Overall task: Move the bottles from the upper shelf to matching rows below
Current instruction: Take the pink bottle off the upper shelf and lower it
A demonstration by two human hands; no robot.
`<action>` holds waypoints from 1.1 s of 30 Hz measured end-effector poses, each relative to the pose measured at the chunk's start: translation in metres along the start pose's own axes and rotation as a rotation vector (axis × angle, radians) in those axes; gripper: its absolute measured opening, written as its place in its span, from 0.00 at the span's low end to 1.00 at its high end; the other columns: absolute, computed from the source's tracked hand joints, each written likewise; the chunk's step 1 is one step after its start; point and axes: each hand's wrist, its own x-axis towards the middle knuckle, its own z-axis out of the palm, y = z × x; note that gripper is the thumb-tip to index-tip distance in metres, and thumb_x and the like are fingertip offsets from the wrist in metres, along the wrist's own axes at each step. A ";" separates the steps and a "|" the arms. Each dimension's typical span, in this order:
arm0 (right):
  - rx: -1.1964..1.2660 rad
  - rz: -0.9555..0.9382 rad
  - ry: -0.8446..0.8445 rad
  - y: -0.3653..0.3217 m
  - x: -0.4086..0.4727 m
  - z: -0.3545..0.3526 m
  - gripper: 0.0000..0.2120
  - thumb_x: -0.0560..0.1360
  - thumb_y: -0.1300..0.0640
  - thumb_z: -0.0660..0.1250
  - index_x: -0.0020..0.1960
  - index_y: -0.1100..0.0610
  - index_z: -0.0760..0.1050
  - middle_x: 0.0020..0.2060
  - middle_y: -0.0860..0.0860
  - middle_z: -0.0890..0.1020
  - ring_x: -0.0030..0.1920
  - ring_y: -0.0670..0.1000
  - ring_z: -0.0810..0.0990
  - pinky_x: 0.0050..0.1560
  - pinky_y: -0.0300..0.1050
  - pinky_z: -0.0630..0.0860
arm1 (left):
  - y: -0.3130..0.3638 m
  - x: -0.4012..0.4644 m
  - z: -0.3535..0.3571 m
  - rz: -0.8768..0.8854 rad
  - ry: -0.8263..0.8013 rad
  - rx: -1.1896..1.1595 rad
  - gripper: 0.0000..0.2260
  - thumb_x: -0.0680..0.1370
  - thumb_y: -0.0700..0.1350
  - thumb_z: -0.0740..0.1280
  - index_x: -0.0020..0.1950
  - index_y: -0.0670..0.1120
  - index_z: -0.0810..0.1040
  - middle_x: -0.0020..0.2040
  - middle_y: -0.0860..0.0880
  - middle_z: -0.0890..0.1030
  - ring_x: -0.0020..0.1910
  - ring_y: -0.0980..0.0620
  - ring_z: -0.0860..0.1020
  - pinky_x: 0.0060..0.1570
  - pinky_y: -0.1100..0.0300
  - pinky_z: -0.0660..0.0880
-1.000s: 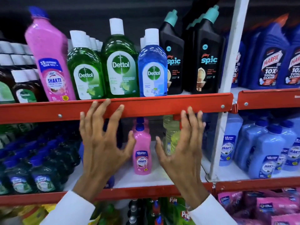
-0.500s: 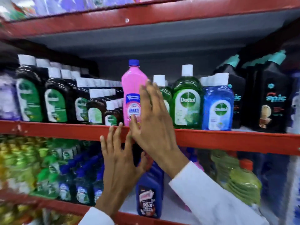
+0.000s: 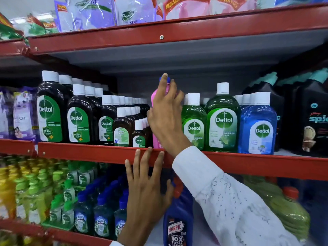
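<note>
- So the right hand (image 3: 166, 116) is up on the upper shelf (image 3: 99, 153), fingers spread and curled round the front of the pink bottle (image 3: 154, 102). Index tip sits on its blue cap (image 3: 167, 79). Can't tell if it's a proper grip yet or just laid against it, since the hand covers most of the bottle.
- That pink bottle stands upright at the shelf's front edge, squeezed between the brown Dettol bottles (image 3: 79, 119) on its left and the green Dettol bottles (image 3: 221, 121) on its right. Odd one out in that row.
- Right of the green ones is a blue Dettol bottle (image 3: 257, 128), then black Spic bottles (image 3: 312, 118) at the far edge.
- Left hand (image 3: 145, 189) is lower down, open, fingers straight and a bit fanned, tips resting on the red front lip of the upper shelf. Holding nothing.
- White sleeve (image 3: 230, 206) on the right arm crosses in front of the lower shelf.
- Down below: a blue Harpic bottle (image 3: 177, 226) just right of the left wrist, dark blue-capped Lizol bottles (image 3: 99, 219) to its left, green and yellow bottles (image 3: 26, 192) further left, and a big pale green bottle (image 3: 291, 210) with a red cap on the right, blurry.
- Refill pouches (image 3: 92, 13) sit on the top shelf above everything.
</note>
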 end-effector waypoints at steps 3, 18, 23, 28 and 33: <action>0.111 -0.040 0.051 0.002 0.000 -0.004 0.44 0.72 0.61 0.71 0.80 0.61 0.48 0.75 0.63 0.61 0.70 0.64 0.63 0.63 0.56 0.75 | 0.002 -0.001 0.002 -0.004 0.001 -0.020 0.33 0.73 0.58 0.62 0.78 0.54 0.63 0.79 0.45 0.63 0.82 0.42 0.55 0.79 0.33 0.52; 0.427 -0.067 0.082 0.033 -0.079 -0.120 0.48 0.71 0.55 0.75 0.80 0.51 0.49 0.74 0.51 0.62 0.71 0.48 0.62 0.67 0.25 0.57 | 0.021 0.003 0.009 0.004 0.087 -0.054 0.42 0.70 0.62 0.69 0.79 0.47 0.61 0.80 0.44 0.64 0.83 0.42 0.53 0.80 0.33 0.50; 0.340 0.056 0.021 0.093 -0.138 -0.128 0.50 0.67 0.50 0.79 0.80 0.50 0.53 0.74 0.52 0.64 0.73 0.49 0.65 0.74 0.42 0.65 | 0.037 0.009 0.008 0.036 0.069 -0.043 0.35 0.75 0.55 0.67 0.80 0.46 0.61 0.80 0.46 0.64 0.83 0.45 0.52 0.81 0.35 0.50; 0.290 0.142 0.077 0.143 -0.193 -0.122 0.47 0.66 0.53 0.80 0.78 0.56 0.59 0.70 0.56 0.69 0.70 0.52 0.70 0.71 0.44 0.67 | 0.044 0.008 0.014 0.021 0.096 -0.068 0.33 0.75 0.51 0.68 0.79 0.45 0.64 0.79 0.45 0.68 0.82 0.47 0.58 0.81 0.38 0.53; 0.193 0.219 0.137 0.176 -0.238 -0.082 0.46 0.67 0.54 0.80 0.77 0.58 0.60 0.69 0.58 0.69 0.69 0.57 0.71 0.69 0.52 0.70 | 0.048 0.009 0.012 -0.007 0.079 -0.062 0.34 0.75 0.49 0.70 0.79 0.45 0.63 0.78 0.44 0.67 0.81 0.46 0.58 0.82 0.40 0.52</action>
